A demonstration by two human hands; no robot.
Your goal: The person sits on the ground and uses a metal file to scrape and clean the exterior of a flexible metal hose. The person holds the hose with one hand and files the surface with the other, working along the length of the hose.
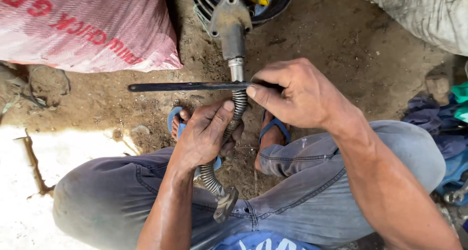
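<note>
Squatting: a person in grey trousers (302, 181) and blue sandals (273, 125) crouches over bare dirt ground (341, 50), with both hands at work between the knees.
Main thing: a threaded metal shaft (238, 103), ribbed like a coarse screw, runs from near the lap up to a rusty bracket (231, 23) at the top of the view.
Lower end: the shaft ends in a flat metal foot (225, 203) that lies over the left trouser leg.
Left hand: the left hand (207, 135) is wrapped around the middle of the shaft, its grip closed on it, with the thumb pressed against the threads.
Right hand: the right hand (292, 94) has its grip closed on one end of a thin dark rod (187, 86), thumb beneath and fingers curled over it.
Rod: it lies level, crosses the shaft just below the bright metal neck, and sticks out well to the left.
Behind: a dark wheel rim (278, 6) lies beyond the bracket.
Around: a red-and-white woven sack (83, 25) lies top left, a pale sack (429, 16) top right, and blue and green cloth (448, 118) at the right edge.
</note>
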